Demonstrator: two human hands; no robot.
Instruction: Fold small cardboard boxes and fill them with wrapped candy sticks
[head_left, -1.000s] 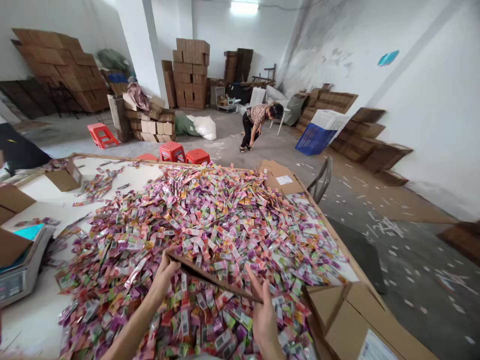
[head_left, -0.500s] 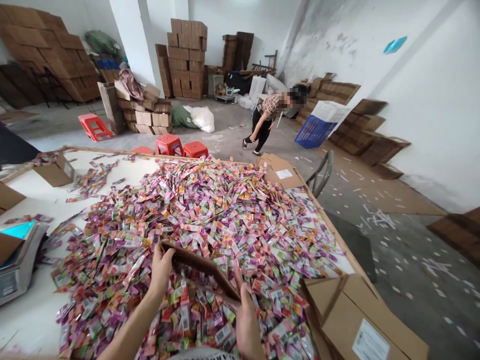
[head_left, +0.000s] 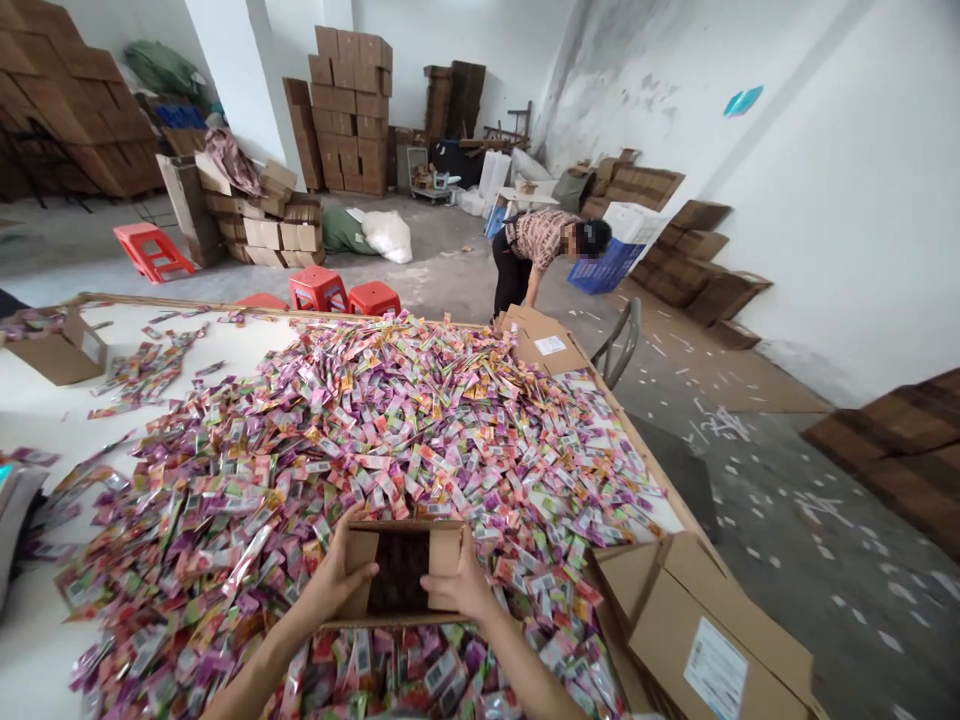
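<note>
A small cardboard box (head_left: pixel 401 570) is held bottom-up over the near edge of the packet pile (head_left: pixel 360 440), just above the packets. Its base flaps are pressed down by both hands, with a dark gap left open between the flaps.

Left hand (head_left: pixel 337 580): closed around the box's left side, thumb laid across the left flap. Right hand (head_left: pixel 457 590): clamped on the right side, fingers spread over the right flap. Both forearms enter from the bottom edge of the frame.

The pile is made up of small coloured sachets, mostly pink, purple, green and orange, many with barcode labels showing. It is spread over most of the white table (head_left: pixel 45 420), which is bordered by a wooden rim. Loose packets are scattered toward the far left corner, near an open carton (head_left: pixel 56 350).

A large carton (head_left: pixel 705 640) with a white label sits just beside the box at the table's right corner, flaps open. Another flat carton (head_left: pixel 544 340) lies at the far right corner. A scale (head_left: pixel 11 500) is partly cut off at the left edge.

A grey chair (head_left: pixel 619 345) stands beside the table on the right. A person (head_left: pixel 544 250) is bent over on the floor beyond it, near a blue crate (head_left: pixel 600 270). Red stools (head_left: pixel 341 295) stand behind the table. Stacked cartons (head_left: pixel 352 110) line the back wall.
</note>
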